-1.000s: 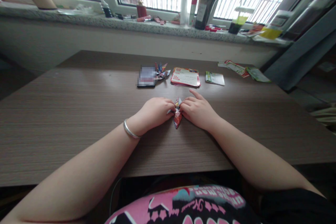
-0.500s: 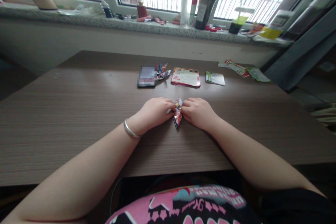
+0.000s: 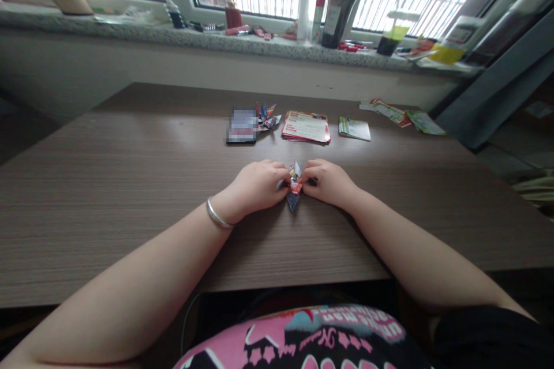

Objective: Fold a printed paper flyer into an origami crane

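Note:
A small folded piece of coloured printed paper [image 3: 295,190] lies on the brown wooden table [image 3: 130,184] in front of me, its pointed end toward me. My left hand [image 3: 255,185], with a silver bangle on the wrist, pinches the paper's left side with closed fingers. From the other side, my right hand [image 3: 329,182] pinches its right side, fingers curled in. Both hands rest on the table and meet at the paper.
Farther back on the table lie a dark phone [image 3: 241,126], a finished folded paper figure [image 3: 267,117], a stack of printed leaflets [image 3: 306,126], a green card [image 3: 355,128] and more leaflets [image 3: 402,116]. Bottles and cups [image 3: 337,11] stand on the stone windowsill.
My right index finger, stretched out a second ago, has curled in onto the paper. The paper's near tip has shifted slightly as both hands pinch it.

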`<state>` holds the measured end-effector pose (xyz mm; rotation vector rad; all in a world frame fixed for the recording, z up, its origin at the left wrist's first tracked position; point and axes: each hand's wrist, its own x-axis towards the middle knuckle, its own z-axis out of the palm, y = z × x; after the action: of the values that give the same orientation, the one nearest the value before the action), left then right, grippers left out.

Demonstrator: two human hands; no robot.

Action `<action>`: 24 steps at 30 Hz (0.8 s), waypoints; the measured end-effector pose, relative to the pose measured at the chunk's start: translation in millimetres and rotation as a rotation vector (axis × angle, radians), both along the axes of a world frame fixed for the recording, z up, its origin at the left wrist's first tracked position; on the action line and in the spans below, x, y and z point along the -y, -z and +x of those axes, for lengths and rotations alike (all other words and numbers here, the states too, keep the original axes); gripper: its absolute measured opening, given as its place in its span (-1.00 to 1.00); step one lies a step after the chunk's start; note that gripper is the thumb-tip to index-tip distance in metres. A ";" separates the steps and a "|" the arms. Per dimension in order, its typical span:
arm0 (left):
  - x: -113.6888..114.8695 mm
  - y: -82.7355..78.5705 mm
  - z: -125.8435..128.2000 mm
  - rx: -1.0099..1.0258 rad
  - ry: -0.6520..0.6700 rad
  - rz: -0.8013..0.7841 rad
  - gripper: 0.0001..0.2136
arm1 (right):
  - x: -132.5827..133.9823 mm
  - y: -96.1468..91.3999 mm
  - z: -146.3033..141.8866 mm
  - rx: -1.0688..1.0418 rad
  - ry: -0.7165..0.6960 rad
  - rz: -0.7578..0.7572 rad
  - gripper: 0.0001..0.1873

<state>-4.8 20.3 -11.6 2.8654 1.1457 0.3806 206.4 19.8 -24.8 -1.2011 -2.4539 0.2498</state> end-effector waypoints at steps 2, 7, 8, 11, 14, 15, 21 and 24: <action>-1.4 3.3 1.9 0.020 -0.011 0.007 -0.86 | -2.0 1.6 0.6 -0.018 -0.013 -0.015 -0.90; -4.6 7.7 4.6 0.018 -0.023 0.016 -0.90 | -2.3 1.7 0.6 0.022 -0.004 -0.002 -0.88; -4.6 7.2 4.7 0.011 -0.025 0.019 -0.89 | -1.5 1.0 0.3 0.043 0.002 0.007 -0.88; -3.9 4.7 5.1 -0.022 -0.035 0.037 -0.89 | 1.4 -2.0 -0.9 0.116 0.018 0.042 -0.87; -3.5 3.0 6.3 -0.072 -0.048 0.077 -0.89 | 4.6 -5.6 -2.0 0.190 0.028 0.083 -0.86; -3.4 2.6 6.7 -0.084 -0.050 0.088 -0.89 | 5.8 -6.9 -2.5 0.213 0.026 0.095 -0.85; -2.2 0.9 8.6 -0.081 -0.067 0.112 -0.88 | 13.6 -14.2 -8.5 0.322 0.059 0.169 -0.82; -2.2 1.2 9.2 -0.065 -0.070 0.110 -0.87 | 15.4 -14.5 -11.0 0.334 0.092 0.162 -0.84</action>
<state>4.4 22.5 -12.8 2.9586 1.2784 0.3666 195.4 4.4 -10.3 -1.3703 -2.6247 -0.1885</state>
